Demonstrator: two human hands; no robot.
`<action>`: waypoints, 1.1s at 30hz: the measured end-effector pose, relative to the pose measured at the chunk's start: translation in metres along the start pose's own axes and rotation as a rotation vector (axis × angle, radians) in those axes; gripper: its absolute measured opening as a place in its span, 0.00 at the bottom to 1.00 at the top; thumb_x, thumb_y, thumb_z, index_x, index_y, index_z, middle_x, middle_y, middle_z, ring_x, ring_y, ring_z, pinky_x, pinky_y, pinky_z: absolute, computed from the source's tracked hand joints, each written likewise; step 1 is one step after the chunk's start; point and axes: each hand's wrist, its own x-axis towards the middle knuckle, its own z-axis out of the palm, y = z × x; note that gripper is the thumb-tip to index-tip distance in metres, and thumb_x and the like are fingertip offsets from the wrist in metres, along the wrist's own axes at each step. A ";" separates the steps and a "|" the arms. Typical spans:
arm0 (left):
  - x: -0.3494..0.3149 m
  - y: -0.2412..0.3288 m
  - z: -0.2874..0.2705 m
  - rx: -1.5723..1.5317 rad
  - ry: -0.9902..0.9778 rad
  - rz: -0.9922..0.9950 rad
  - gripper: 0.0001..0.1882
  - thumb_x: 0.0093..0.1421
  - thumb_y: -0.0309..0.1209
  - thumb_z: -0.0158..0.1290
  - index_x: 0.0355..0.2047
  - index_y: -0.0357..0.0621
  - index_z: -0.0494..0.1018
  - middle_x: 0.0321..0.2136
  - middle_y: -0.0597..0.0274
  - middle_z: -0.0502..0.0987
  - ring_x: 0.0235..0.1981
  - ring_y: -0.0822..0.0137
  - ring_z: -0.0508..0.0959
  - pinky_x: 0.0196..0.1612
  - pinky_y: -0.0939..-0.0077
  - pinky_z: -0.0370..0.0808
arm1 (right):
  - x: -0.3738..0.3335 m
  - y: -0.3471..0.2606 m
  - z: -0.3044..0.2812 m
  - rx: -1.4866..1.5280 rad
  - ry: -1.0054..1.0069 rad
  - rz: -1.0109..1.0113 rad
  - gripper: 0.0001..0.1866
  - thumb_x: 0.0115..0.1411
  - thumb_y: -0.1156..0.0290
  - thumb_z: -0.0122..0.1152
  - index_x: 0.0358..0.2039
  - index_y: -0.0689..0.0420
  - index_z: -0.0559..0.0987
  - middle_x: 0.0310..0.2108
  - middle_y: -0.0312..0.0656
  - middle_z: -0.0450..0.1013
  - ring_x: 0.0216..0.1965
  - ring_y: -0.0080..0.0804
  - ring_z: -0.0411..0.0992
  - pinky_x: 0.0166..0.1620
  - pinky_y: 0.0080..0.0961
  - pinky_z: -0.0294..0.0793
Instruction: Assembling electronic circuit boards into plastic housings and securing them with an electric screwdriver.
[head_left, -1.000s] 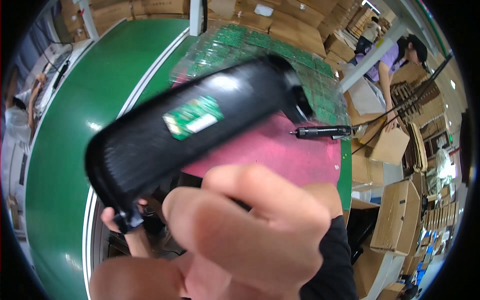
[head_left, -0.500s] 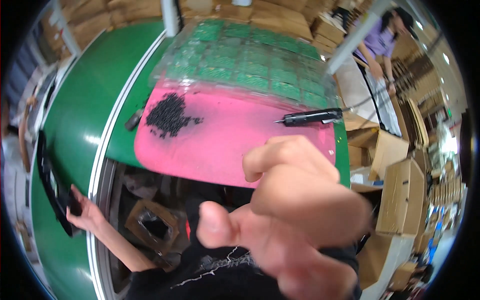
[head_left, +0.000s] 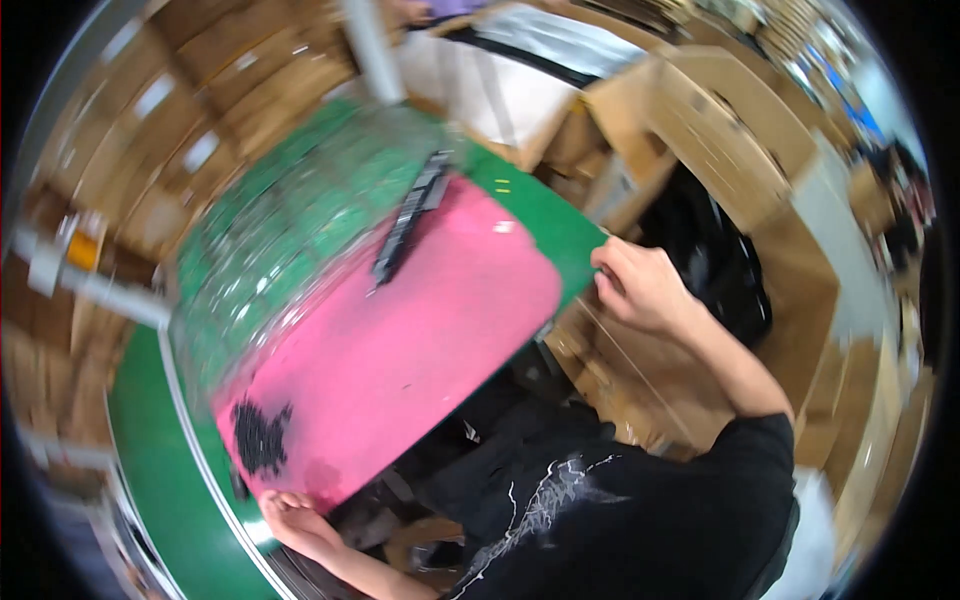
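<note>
My left hand [head_left: 297, 518] is at the near-left corner of the pink mat [head_left: 400, 360], its fingers loosely bent and blurred, with nothing visible in them. A heap of small black pieces, perhaps screws, [head_left: 258, 440] lies on the mat just beyond it. At the right edge of the green table [head_left: 545, 215], my right hand [head_left: 645, 287] has its fingers curled together. Whatever they hold, if anything, is hidden. A black electric screwdriver [head_left: 410, 222] lies at the mat's far side, against clear plastic trays [head_left: 290, 230] over green circuit boards.
Open cardboard boxes [head_left: 720, 130] stand right of the table, one with a black bag [head_left: 705, 250] inside. A metal rail [head_left: 205, 450] borders the green belt [head_left: 150, 400] at left. Stacked cartons [head_left: 240, 75] rise behind, by a grey post [head_left: 372, 50].
The view has swung right. My left hand has left the long black part on the belt and come to the mat's corner. My right hand has moved to the table's right edge.
</note>
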 end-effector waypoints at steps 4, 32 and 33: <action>0.001 -0.028 0.075 0.265 -0.362 0.012 0.10 0.70 0.31 0.44 0.39 0.35 0.70 0.19 0.58 0.70 0.21 0.69 0.69 0.27 0.77 0.67 | -0.095 0.094 -0.016 -0.122 -0.065 0.236 0.05 0.56 0.71 0.55 0.33 0.56 0.73 0.30 0.45 0.74 0.34 0.45 0.75 0.34 0.41 0.75; -0.022 -0.085 0.193 0.469 -0.686 -0.132 0.09 0.68 0.25 0.47 0.32 0.36 0.74 0.14 0.68 0.66 0.13 0.80 0.59 0.17 0.84 0.54 | -0.254 0.233 0.011 0.750 0.626 1.689 0.12 0.57 0.67 0.64 0.37 0.61 0.76 0.31 0.41 0.72 0.28 0.30 0.73 0.31 0.30 0.80; -0.021 -0.082 0.189 0.458 -0.692 -0.110 0.09 0.67 0.25 0.47 0.32 0.36 0.74 0.14 0.68 0.66 0.13 0.80 0.60 0.17 0.84 0.55 | -0.253 0.227 -0.012 0.871 0.824 1.574 0.12 0.58 0.66 0.64 0.38 0.59 0.77 0.33 0.39 0.71 0.28 0.30 0.71 0.29 0.26 0.77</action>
